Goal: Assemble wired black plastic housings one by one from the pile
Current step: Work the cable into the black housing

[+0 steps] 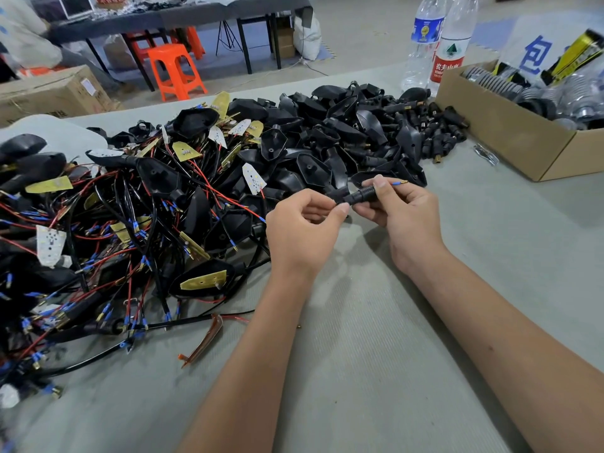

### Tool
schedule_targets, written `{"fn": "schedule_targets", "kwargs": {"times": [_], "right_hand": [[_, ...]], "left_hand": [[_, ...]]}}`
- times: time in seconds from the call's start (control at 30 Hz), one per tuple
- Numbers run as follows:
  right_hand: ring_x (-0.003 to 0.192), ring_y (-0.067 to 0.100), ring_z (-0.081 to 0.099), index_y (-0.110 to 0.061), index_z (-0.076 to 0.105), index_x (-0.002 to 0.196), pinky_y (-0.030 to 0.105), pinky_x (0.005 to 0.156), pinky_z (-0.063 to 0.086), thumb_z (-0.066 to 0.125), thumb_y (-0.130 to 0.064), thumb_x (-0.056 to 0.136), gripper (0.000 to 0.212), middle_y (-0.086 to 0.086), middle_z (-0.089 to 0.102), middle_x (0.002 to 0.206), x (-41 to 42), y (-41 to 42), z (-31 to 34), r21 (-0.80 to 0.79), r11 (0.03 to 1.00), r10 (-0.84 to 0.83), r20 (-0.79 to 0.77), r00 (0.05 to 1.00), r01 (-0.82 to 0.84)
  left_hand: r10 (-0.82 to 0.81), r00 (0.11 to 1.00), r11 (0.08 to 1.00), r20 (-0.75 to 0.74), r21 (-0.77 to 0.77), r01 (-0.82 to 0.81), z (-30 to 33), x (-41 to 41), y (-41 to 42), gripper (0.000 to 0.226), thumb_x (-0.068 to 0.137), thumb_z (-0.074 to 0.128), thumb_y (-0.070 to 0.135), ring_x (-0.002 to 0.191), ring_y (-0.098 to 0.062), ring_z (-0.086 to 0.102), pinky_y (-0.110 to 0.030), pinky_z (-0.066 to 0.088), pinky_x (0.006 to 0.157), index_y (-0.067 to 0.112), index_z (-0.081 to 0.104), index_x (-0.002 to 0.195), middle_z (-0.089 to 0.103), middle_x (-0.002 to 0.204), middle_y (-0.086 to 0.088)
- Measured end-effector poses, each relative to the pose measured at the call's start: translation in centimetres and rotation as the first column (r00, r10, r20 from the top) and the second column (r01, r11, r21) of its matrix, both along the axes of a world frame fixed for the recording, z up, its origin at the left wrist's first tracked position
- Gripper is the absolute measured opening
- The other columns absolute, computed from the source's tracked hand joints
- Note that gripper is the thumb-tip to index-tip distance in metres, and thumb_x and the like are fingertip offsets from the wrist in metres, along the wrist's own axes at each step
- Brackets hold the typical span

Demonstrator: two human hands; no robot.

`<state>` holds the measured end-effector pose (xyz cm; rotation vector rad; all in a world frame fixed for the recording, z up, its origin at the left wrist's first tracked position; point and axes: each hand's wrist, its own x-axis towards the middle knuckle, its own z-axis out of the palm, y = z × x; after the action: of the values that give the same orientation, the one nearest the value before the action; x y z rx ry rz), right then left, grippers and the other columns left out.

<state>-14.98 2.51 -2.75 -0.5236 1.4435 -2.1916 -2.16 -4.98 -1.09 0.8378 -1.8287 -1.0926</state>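
Note:
Over the grey mat, both hands meet on one small black ribbed stem piece (361, 195). My right hand (402, 210) pinches its ribbed end, and a blue-tipped wire end (399, 183) pokes out past my fingers. My left hand (302, 228) pinches the other end, where a black housing part (338, 194) joins it. Behind the hands lies a heap of empty black plastic housings (327, 138). To the left spreads a tangled pile of wired housings (137, 223) with red and black wires and small circuit boards.
A cardboard box (510, 135) of metal and black parts stands at the right, with two water bottles (438, 44) behind it. An amber lens strip (206, 341) lies on the mat near my left forearm. A small clear plastic piece (487, 154) lies by the box.

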Motion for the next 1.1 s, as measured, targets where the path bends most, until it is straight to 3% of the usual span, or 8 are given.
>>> {"fn": "schedule_targets", "kwargs": {"times": [0.23,0.53,0.77,0.97,1.1], "right_hand": [[0.080,0.031,0.076,-0.001,0.076,0.092,0.028,0.072,0.062,0.064,-0.014,0.102,0.020,0.022,0.076,0.095,-0.10,0.02,-0.09,0.016,0.999,0.045,-0.023,0.999,-0.045],[0.084,0.032,0.077,0.002,0.075,0.095,0.027,0.073,0.062,0.064,-0.011,0.101,0.019,0.023,0.076,0.097,0.06,0.15,0.17,0.023,0.998,0.066,-0.022,0.998,-0.065],[0.082,0.030,0.076,-0.002,0.076,0.090,0.028,0.073,0.062,0.065,-0.012,0.101,0.018,0.020,0.077,0.092,0.21,0.13,0.34,0.020,0.999,0.043,0.009,0.999,-0.044],[0.082,0.030,0.077,0.001,0.075,0.095,0.026,0.071,0.062,0.062,-0.011,0.102,0.019,0.019,0.077,0.093,0.33,0.42,0.55,0.025,0.993,0.116,-0.019,0.993,-0.115],[0.071,0.022,0.076,-0.003,0.076,0.093,0.025,0.068,0.061,0.062,-0.010,0.102,0.019,0.014,0.078,0.087,0.37,0.53,0.63,0.043,0.989,0.144,-0.066,0.987,-0.142]], "left_hand": [[0.025,1.000,1.000,0.001,0.018,-0.025,-0.34,-0.09,-0.41,0.010,0.086,0.077,0.011,0.067,-0.005,0.070,-0.029,0.058,0.073,0.018,0.080,0.080,0.074,0.070,0.011],[0.017,1.000,1.000,-0.011,0.000,-0.017,-0.60,-0.04,-0.34,0.006,0.086,0.081,0.018,0.075,-0.009,0.071,-0.035,0.060,0.079,0.017,0.079,0.081,0.075,0.079,0.007],[0.012,1.000,1.000,0.001,-0.005,-0.012,-0.54,0.07,-0.03,0.007,0.082,0.081,0.008,0.089,-0.003,0.070,-0.031,0.058,0.086,0.013,0.078,0.078,0.075,0.091,0.009],[-0.018,1.000,1.000,0.013,0.014,0.018,-0.74,-0.16,-0.11,0.020,0.085,0.071,-0.003,0.086,-0.003,0.070,-0.028,0.058,0.083,0.013,0.073,0.074,0.074,0.092,0.011],[-0.017,0.998,0.999,0.062,-0.025,0.019,-0.83,-0.11,-0.32,0.014,0.087,0.071,0.001,0.085,-0.003,0.068,-0.028,0.057,0.083,0.012,0.074,0.079,0.074,0.093,0.010]]}}
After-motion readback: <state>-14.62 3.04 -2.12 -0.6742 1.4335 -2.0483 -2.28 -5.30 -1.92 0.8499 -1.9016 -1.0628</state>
